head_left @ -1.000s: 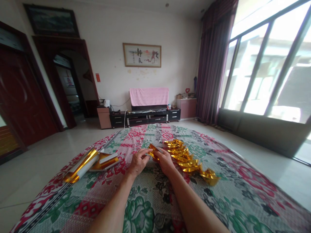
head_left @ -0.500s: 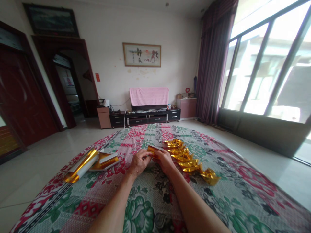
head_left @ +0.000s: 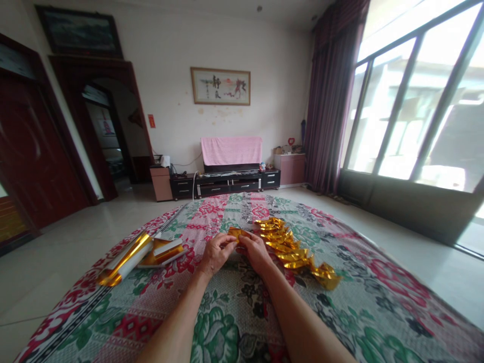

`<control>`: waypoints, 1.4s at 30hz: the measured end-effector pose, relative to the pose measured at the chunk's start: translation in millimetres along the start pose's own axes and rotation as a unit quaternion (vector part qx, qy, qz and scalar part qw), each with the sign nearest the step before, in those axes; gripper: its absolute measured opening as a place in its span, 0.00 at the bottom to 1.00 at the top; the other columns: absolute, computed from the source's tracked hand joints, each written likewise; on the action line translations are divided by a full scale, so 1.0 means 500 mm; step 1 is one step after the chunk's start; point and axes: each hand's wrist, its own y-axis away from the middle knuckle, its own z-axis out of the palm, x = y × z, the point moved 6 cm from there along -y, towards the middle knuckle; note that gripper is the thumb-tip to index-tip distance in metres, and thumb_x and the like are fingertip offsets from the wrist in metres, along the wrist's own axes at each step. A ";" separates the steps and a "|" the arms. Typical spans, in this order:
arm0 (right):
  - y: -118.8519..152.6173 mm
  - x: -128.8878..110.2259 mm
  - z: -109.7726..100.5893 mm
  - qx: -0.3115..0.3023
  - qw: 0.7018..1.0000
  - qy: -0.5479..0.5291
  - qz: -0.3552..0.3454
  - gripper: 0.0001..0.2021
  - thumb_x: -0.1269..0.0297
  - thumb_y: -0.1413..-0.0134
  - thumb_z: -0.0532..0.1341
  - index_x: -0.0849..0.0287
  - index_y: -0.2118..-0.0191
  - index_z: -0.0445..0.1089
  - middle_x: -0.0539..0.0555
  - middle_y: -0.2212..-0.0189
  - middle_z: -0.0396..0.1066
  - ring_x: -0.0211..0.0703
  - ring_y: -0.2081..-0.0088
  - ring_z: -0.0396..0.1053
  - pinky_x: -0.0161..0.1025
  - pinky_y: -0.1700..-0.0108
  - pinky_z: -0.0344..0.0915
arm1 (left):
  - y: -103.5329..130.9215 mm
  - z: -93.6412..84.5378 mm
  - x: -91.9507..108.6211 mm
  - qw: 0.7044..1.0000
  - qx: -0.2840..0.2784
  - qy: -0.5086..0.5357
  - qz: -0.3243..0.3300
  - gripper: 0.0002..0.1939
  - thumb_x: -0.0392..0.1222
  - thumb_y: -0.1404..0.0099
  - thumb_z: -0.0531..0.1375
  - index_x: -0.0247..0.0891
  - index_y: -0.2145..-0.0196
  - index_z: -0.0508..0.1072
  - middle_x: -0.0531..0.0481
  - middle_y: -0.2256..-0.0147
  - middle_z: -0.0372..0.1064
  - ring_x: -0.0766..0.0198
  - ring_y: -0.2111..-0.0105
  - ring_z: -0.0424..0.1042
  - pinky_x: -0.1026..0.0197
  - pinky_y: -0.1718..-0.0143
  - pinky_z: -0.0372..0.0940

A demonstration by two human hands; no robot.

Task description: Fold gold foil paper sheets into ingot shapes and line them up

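A small piece of gold foil paper is pinched between both hands above the flowered cloth. My left hand grips its left part with thumb and fingers, and my right hand grips its right part. Right of my right hand, a row of folded gold foil pieces runs toward the lower right, with one piece at its near end. Over on the left lie gold and white sheets, curled into a roll, beside a flatter stack of gold and white paper.
The floral cloth covers a broad rounded surface. Beyond it stand a low black cabinet with a pink cloth above, and a pink side cabinet. Windows and a purple curtain are on the right.
The foil piece between my hands now shows more gold and less of its pale edge. My fingers have shifted slightly on it.
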 end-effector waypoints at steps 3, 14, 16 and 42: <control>0.000 0.000 0.001 -0.002 1.000 -0.002 0.005 0.16 0.58 0.62 0.64 0.59 0.64 0.74 0.53 0.69 0.74 0.38 0.70 0.67 0.34 0.68 0.62 | 0.000 0.000 -0.010 0.998 0.006 0.044 -0.052 0.11 0.42 0.53 0.64 0.38 0.69 0.77 0.47 0.70 0.73 0.62 0.73 0.70 0.63 0.69 0.63; 0.002 0.001 0.003 0.005 1.000 0.004 0.008 0.14 0.60 0.63 0.64 0.59 0.66 0.74 0.51 0.72 0.72 0.36 0.74 0.65 0.34 0.70 0.63 | -0.002 0.002 -0.020 0.993 0.023 0.082 -0.084 0.11 0.40 0.55 0.65 0.36 0.71 0.73 0.52 0.75 0.71 0.66 0.75 0.69 0.65 0.71 0.63; 0.002 0.000 0.003 0.004 1.000 0.003 0.007 0.14 0.60 0.63 0.64 0.59 0.66 0.74 0.51 0.73 0.72 0.36 0.75 0.65 0.34 0.70 0.63 | -0.002 0.004 -0.019 0.993 0.023 0.084 -0.075 0.11 0.40 0.54 0.64 0.36 0.71 0.71 0.52 0.74 0.71 0.66 0.74 0.69 0.65 0.69 0.63; 0.003 -0.001 0.010 -0.032 0.999 0.009 0.003 0.15 0.58 0.60 0.63 0.60 0.65 0.74 0.51 0.74 0.72 0.35 0.77 0.65 0.35 0.70 0.62 | -0.001 0.012 -0.035 0.991 0.008 0.104 -0.080 0.36 0.42 0.48 0.62 0.36 0.42 0.55 0.54 0.72 0.66 0.69 0.77 0.67 0.67 0.75 0.64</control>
